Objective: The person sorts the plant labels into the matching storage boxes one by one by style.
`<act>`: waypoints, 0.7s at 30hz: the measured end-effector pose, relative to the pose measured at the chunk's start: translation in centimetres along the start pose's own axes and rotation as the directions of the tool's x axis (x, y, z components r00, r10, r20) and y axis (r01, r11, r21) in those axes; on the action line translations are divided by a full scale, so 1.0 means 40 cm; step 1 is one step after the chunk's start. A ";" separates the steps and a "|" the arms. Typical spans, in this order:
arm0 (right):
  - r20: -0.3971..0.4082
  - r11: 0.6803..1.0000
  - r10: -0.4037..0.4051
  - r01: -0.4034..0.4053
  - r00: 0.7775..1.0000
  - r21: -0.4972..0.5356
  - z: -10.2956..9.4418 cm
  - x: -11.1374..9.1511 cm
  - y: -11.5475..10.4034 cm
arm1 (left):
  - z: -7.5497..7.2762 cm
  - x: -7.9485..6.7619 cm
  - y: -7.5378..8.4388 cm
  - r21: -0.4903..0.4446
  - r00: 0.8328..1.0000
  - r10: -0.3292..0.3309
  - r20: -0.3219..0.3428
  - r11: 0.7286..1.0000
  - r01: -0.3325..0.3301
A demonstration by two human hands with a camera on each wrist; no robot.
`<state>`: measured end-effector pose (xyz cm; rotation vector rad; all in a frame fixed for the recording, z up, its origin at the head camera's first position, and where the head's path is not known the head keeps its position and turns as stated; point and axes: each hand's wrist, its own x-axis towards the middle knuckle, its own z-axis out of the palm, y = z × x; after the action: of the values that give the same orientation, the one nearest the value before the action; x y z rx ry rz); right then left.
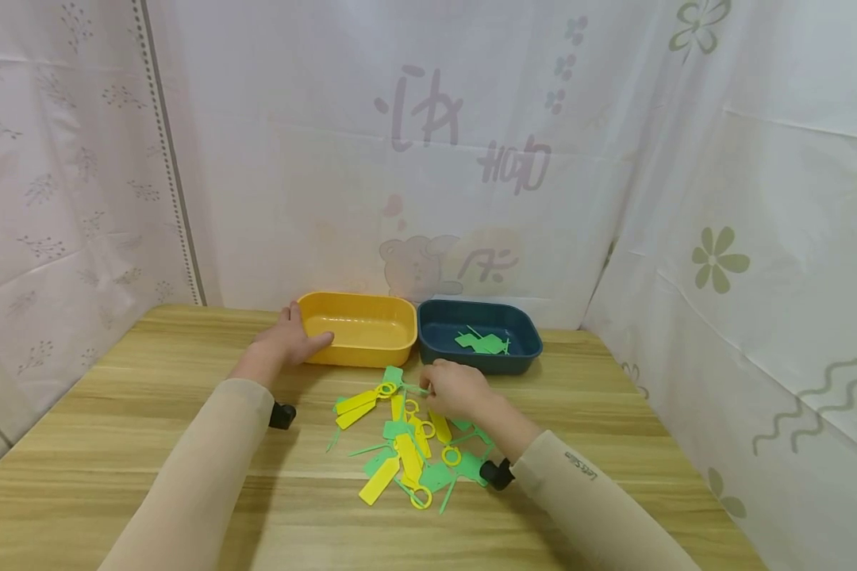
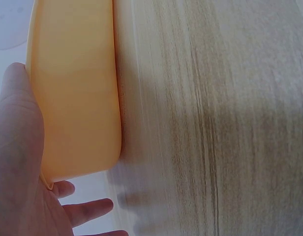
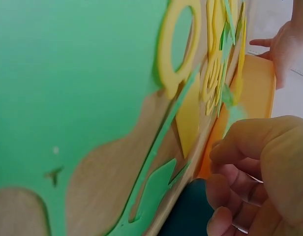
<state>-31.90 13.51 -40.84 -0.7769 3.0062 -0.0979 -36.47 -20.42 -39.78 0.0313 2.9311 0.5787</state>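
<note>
My left hand (image 1: 286,337) rests against the left end of a yellow bin (image 1: 357,354). Its thumb lies over the near rim, and in the left wrist view its other fingers (image 2: 87,211) reach past the bin's corner, mostly straight. At the far edge of a loose pile, my right hand (image 1: 460,388) has curled fingers and pinches the thin tail of a green cable tie with a flat tag (image 1: 393,376). That tie looks blurred in the right wrist view, and the fingertips partly hide the grip. Yellow ring-ended plastic tags (image 1: 409,456) and green tag ties (image 1: 437,477) lie mixed below.
Beside the yellow bin stands a dark blue bin (image 1: 482,363) with several green ties (image 1: 482,342) inside. Both bins stand at the back of the wood-grain table (image 1: 314,507), before a patterned white curtain (image 1: 314,159). Another curtain hangs on each side.
</note>
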 end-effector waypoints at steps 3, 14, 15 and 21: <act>-0.022 1.000 0.010 -0.009 1.000 0.003 -0.004 -0.002 0.000 | 0.001 0.000 0.001 -0.004 1.000 -0.001 -0.003 1.000 0.001; -0.095 1.000 -0.003 0.005 0.995 0.025 -0.027 -0.002 0.010 | -0.003 -0.004 0.004 0.000 1.000 0.009 -0.005 1.000 -0.009; -0.103 1.000 -0.003 0.005 0.995 0.026 -0.031 -0.002 0.010 | -0.003 -0.005 0.004 0.000 1.000 0.010 -0.005 1.000 -0.010; -0.147 0.999 0.005 0.002 0.989 0.049 -0.059 -0.010 0.015 | -0.004 -0.004 0.004 -0.002 1.000 0.010 -0.006 1.000 -0.010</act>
<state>-31.98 14.36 -38.52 -0.7961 3.1290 -0.2378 -36.34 -20.32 -39.55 0.0436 2.9375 0.5838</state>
